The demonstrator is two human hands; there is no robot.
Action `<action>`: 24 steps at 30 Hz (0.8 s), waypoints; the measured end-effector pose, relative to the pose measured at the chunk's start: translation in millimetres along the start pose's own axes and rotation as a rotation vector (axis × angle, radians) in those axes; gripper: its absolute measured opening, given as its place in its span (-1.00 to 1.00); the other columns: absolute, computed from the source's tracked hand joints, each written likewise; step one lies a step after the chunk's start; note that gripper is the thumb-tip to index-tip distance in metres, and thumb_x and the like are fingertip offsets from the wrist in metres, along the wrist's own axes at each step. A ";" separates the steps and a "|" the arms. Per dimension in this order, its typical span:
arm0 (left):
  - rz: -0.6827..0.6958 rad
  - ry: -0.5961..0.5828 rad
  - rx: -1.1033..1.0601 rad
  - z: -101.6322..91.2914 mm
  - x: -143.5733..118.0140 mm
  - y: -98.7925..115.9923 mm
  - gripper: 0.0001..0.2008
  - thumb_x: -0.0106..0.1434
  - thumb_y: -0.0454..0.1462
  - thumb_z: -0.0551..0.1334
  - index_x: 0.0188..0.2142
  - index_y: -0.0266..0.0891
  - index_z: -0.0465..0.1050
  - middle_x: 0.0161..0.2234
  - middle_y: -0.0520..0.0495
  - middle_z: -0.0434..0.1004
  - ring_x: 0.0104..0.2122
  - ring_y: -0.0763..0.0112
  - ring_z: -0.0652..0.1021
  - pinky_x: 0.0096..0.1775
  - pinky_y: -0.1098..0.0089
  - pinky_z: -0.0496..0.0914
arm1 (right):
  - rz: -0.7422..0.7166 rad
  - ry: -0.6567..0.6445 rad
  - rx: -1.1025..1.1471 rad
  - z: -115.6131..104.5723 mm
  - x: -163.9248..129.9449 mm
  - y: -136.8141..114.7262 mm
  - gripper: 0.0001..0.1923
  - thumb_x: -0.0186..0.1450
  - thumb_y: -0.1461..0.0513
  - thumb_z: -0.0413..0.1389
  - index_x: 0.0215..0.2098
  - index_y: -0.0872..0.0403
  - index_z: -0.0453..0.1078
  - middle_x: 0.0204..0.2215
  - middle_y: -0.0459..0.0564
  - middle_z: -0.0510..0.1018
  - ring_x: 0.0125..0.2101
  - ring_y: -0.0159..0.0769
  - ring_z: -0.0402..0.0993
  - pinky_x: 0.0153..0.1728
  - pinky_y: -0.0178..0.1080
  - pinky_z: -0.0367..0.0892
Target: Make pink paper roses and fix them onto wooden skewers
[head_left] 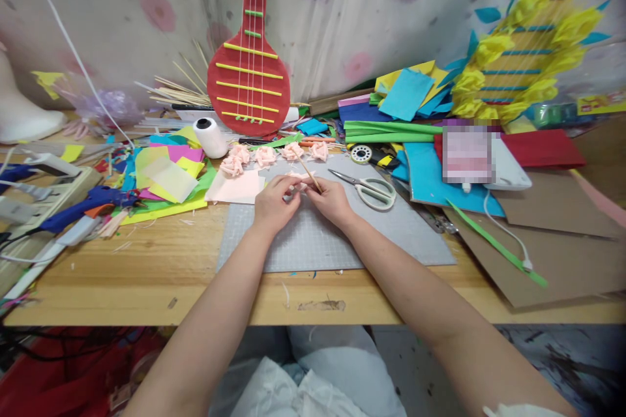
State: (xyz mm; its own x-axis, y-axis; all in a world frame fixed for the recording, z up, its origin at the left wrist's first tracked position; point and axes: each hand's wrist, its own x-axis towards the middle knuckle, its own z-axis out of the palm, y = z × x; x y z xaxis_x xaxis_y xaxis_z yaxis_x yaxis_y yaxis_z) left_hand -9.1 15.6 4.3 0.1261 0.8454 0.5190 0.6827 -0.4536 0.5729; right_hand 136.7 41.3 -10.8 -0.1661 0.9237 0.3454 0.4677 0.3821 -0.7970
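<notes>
My left hand (276,205) pinches a small piece of pale pink paper (304,177) above the grey cutting mat (288,251). Across from it, my right hand (333,201) is closed on a thin wooden stick (308,168) that slants up to the left, its fingertips meeting the paper too. The paper's lower part is hidden by my fingers. Just beyond my hands sit several pink paper roses (265,156) in a row. Pink paper squares (237,186) lie left of my left hand, and scissors (375,193) with pale handles rest to the right.
A red paper lute (250,88) stands at the back, with a white thread spool (210,138) beside it. Glue gun (88,205) and power strip (49,199) are at left. Coloured paper (171,166), cardboard (548,260) and a yellow flowered instrument (513,71) flank the mat.
</notes>
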 end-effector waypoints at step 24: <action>-0.023 0.049 0.214 8.7 1.6 2.8 -0.75 0.08 -0.35 0.12 -0.21 -0.15 0.38 -0.19 -0.01 0.42 -0.19 0.40 0.43 -0.25 0.44 0.32 | -0.032 -0.054 -0.158 -2.0 -2.1 -8.3 -0.74 0.18 0.21 -0.01 -0.22 0.02 0.45 -0.42 -0.11 0.57 -0.43 -0.38 0.44 -0.41 -0.38 0.24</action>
State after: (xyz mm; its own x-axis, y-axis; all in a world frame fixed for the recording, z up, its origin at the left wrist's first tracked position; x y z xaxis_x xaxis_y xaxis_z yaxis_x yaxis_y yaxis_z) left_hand -0.7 18.1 1.2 0.0775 0.8375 0.5408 0.8226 -0.3602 0.4399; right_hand 134.9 36.1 -3.9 -0.2274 0.9130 0.3388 0.5912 0.4059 -0.6969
